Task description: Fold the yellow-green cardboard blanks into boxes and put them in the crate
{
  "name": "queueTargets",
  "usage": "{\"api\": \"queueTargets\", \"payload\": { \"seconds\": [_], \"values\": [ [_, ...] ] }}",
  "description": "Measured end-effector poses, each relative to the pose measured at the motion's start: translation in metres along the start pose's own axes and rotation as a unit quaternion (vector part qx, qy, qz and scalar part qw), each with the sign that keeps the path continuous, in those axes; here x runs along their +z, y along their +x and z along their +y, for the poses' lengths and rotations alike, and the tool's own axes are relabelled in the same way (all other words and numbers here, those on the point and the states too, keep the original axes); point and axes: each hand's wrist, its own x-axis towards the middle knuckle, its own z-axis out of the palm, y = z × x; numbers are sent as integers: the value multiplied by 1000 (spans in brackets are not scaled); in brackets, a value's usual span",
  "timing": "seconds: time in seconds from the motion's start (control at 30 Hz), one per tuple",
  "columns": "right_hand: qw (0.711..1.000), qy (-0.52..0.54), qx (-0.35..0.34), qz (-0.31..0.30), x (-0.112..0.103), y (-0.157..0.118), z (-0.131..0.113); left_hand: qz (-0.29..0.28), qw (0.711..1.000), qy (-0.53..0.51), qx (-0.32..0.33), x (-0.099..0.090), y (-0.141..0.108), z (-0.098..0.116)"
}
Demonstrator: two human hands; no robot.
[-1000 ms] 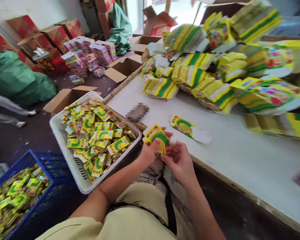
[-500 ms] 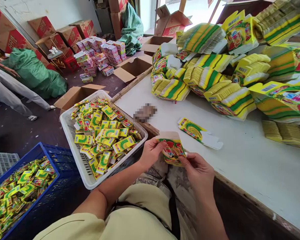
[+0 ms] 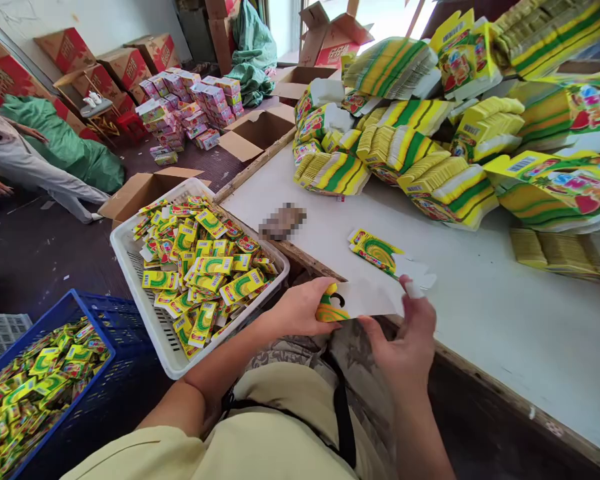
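Right here, closest in, the left hand is pinching the printed end of a small flat card carton, just right of the white slotted plastic basket. Over on the far end, the right hand has thumb and forefinger apart, thumb at the lower edge, a white-tipped finger by the upper corner; whether it truly pinches, I can't tell. And the basket itself, what a load: a heap of small yellow-and-green printed card boxes, lying every which way. Lower left of it, a deep blue plastic crate carries a broad spread of similar boxes. Now look at that carton: plain white across most of its visible face, yellow and green stripes showing by the left fingers, with a dark curved slot there, and it tilts slightly between the hands. Beyond, to the basket's right, the white tabletop bears a flat yellow-and-green carton with a white flap, and farther back, bundles of stacked yellow-and-green cartons. Right behind the basket, an open brown cardboard box, its contents hidden; deeper still, past the basket, a stack of pink printed boxes on the dark floor.
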Motion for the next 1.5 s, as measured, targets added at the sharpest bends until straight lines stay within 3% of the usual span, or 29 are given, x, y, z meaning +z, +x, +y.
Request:
{"api": "queueTargets", "payload": {
  "seconds": [0.07, 0.13, 0.27, 0.33, 0.43, 0.53, 0.63, 0.77, 0.9, 1.1, 1.3, 1.5],
  "values": [
    [987, 99, 120, -28, 8, -4, 9, 8, 999, 9, 45, 7, -2, -2],
    [954, 198, 206, -93, 16, -9, 18, 2, 996, 20, 90, 11, -5, -1],
    [901, 302, 283, -128, 27, -16, 29, -15, 992, 50, 118, 15, -8, 1],
    [905, 304, 266, -132, 28, -19, 28, -24, 993, 56, 98, 15, -9, 0],
    [948, 218, 156, -169, 23, -22, 20, -25, 997, 33, 58, 18, -6, -5],
    [979, 70, 18, -189, 19, -22, 12, 22, 998, 6, 65, 22, -3, -12],
    [986, 12, -45, -160, 18, -18, 10, 89, 993, 15, 80, 22, -2, -14],
    [993, 5, -47, -108, 17, -13, 16, 107, 990, 85, 27, 12, -9, -12],
    [981, -27, -43, -188, 13, -9, 22, 99, 991, 88, 25, -2, -13, -13],
    [966, -9, -46, -253, -4, 7, 25, 59, 988, 125, 66, -13, -6, -14],
    [981, 2, 7, -193, 7, 9, 24, 79, 981, 152, 87, -14, 1, -10],
    [963, -6, -36, -267, 1, 15, 24, 61, 989, 117, 60, -19, -4, -15]
  ]
}}
